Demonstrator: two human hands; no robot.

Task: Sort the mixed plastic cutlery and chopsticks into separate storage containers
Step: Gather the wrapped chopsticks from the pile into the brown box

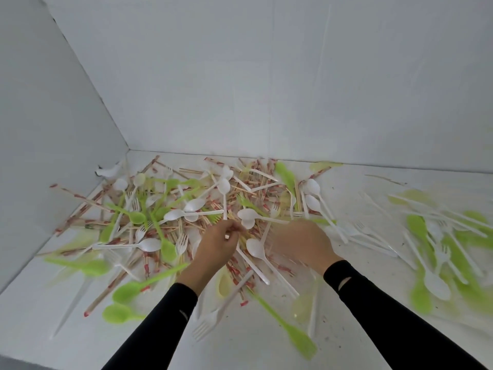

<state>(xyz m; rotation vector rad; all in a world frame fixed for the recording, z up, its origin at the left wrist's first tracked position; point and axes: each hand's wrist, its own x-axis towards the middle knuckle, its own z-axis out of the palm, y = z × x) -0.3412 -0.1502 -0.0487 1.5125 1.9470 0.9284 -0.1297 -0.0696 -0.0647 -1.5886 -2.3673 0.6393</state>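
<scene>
Firstly, left hand (pixel 218 245): fingers (pixel 231 232) curled, pinching a thin piece (pixel 226 237) from the pile; which kind, cannot tell.
Right hand (pixel 301 243): blurred, palm down; grip cannot be told.
Under both fingers: pile (pixel 186 209) of chopsticks (pixel 262 169), spoons and forks on the bench (pixel 266 351).
Just beyond fingers: white spoons (pixel 248 214) crossing the chopsticks.
Right of right fingers: looser heap (pixel 437 252), white and green.

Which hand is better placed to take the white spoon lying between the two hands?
Right hand, probably: it hovers beside the white spoon, while the left hand is busy pinching chopsticks.
</scene>
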